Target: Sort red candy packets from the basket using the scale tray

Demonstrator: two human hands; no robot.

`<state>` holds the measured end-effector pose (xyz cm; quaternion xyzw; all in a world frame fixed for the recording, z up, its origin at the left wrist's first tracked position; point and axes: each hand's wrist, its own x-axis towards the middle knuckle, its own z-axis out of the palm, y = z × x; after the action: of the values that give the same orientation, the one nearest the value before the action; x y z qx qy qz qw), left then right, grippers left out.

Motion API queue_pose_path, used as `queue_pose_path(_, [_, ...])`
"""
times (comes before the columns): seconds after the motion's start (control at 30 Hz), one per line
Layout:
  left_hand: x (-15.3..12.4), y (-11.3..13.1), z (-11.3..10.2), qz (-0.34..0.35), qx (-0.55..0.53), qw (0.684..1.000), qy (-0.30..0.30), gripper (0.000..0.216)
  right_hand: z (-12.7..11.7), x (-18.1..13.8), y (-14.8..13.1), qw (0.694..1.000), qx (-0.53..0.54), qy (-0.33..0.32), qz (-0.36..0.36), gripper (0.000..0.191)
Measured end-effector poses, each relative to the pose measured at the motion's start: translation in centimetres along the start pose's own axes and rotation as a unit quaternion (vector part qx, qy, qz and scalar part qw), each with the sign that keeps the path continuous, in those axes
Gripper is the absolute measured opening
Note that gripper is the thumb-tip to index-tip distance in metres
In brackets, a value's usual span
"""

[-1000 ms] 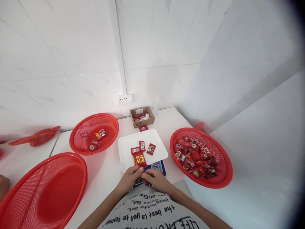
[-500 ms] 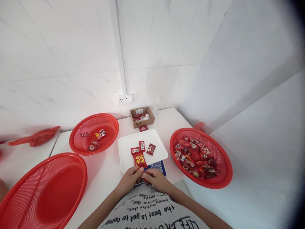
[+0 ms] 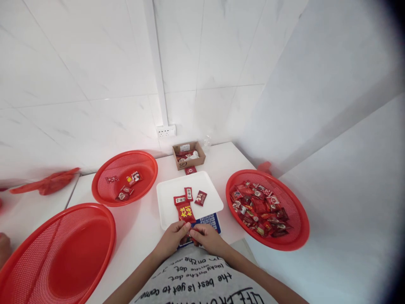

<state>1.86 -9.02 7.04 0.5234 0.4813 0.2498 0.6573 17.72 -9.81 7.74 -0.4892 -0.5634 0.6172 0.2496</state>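
Observation:
My left hand (image 3: 173, 237) and my right hand (image 3: 206, 237) meet at the near edge of the scale, thumbs and fingers pinched close together. Between them is a small red wrapped candy (image 3: 191, 239), mostly hidden by the fingers. Just beyond lies a white weighing tray (image 3: 167, 185) on a blue scale with a keypad (image 3: 208, 220). On the tray sit a larger red packet with yellow lettering (image 3: 185, 213), two small red packets with white labels (image 3: 188, 194), and a dark red packet (image 3: 200, 197).
To the right stands a red basket (image 3: 299, 211) heaped with wrapped candies. A red basket (image 3: 148, 158) with several packets is at the back left, a larger red basket (image 3: 107, 253) at the near left. Behind the tray is a cardboard box (image 3: 199, 161). Another person's hand (image 3: 4, 249) shows at far left.
My two hands stay together in nearly the same place, with only slight finger movement. At the far left edge, the other person's hand has shifted a little. The packets on the tray have not moved.

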Motion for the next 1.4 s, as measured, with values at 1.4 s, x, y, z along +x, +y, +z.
queue_pose_path(1.4, [0.1,0.8,0.7,-0.024,-0.124,0.992,0.001,0.05,0.3,0.5,0.6,0.999,0.032,-0.024,0.005,0.047])
